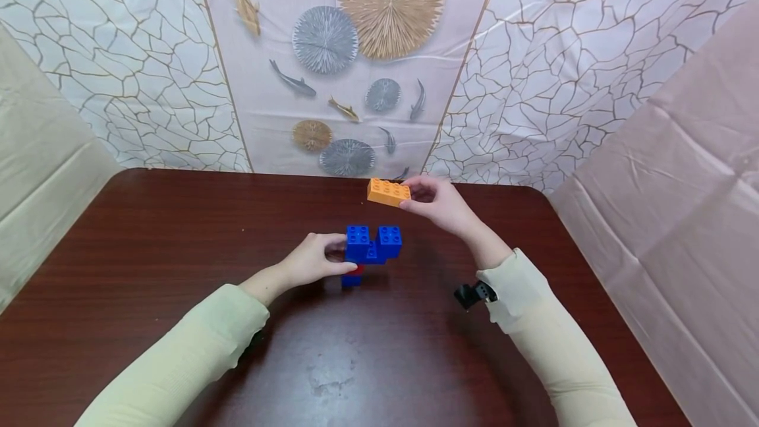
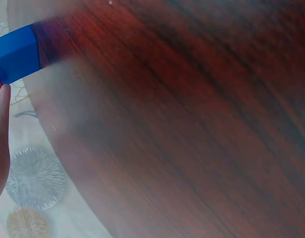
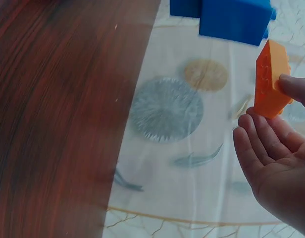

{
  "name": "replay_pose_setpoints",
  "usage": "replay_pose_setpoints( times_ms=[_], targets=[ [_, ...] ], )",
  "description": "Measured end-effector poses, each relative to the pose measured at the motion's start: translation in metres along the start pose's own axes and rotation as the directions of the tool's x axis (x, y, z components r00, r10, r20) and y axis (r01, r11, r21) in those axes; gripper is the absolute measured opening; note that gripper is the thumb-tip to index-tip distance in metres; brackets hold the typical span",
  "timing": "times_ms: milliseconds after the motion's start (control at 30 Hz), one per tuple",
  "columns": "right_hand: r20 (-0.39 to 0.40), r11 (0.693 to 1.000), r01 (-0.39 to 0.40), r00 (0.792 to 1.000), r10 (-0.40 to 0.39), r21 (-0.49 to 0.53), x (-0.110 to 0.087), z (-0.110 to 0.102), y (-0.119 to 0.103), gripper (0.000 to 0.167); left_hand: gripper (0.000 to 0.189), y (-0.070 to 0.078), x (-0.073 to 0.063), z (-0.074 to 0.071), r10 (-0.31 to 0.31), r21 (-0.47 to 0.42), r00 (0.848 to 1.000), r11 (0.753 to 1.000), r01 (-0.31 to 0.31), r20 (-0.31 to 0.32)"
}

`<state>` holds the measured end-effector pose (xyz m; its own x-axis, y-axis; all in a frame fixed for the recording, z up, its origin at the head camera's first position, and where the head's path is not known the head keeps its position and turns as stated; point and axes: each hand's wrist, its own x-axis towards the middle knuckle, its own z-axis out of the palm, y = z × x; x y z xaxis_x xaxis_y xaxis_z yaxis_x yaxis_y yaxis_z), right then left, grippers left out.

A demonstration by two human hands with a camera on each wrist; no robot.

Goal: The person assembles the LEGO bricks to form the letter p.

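An orange toy building brick with studs on top is pinched at its right end by my right hand, above and behind a small brick structure. That structure has two blue bricks raised side by side with a gap between, and a red brick and another blue brick below. My left hand grips its left side between thumb and fingers. In the right wrist view the orange brick sits between thumb and fingertips, apart from the blue bricks. The left wrist view catches only a blue brick and part of a finger.
The dark wooden table reaches back to a patterned cloth wall, with cloth sides left and right. A black wrist camera hangs beneath the right sleeve.
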<state>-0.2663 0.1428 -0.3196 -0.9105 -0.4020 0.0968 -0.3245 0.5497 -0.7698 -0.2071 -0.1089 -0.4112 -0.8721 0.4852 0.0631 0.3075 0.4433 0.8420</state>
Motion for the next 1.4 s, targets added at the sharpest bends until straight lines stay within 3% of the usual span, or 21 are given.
replay_pose_setpoints(
  times_ms=[300, 633, 1400],
  targets=[
    [0.064, 0.998, 0.063, 0.996, -0.061, -0.022, -0.016, 0.008, -0.016, 0.035, 0.048, -0.001, 0.001, 0.000, 0.016, -0.018, 1.000, 1.000, -0.016, 0.008],
    [0.118, 0.992, 0.121, 0.986, -0.115, -0.046, -0.025, 0.018, -0.017, 0.033, 0.049, -0.003, 0.001, 0.000, 0.018, -0.025, 1.000, 1.000, -0.018, 0.015],
    [0.185, 0.974, 0.211, 0.964, -0.193, -0.083, -0.027, 0.023, -0.014, 0.041, 0.051, -0.004, 0.002, 0.000, 0.029, -0.017, 1.000, 0.999, -0.028, 0.012]
  ],
)
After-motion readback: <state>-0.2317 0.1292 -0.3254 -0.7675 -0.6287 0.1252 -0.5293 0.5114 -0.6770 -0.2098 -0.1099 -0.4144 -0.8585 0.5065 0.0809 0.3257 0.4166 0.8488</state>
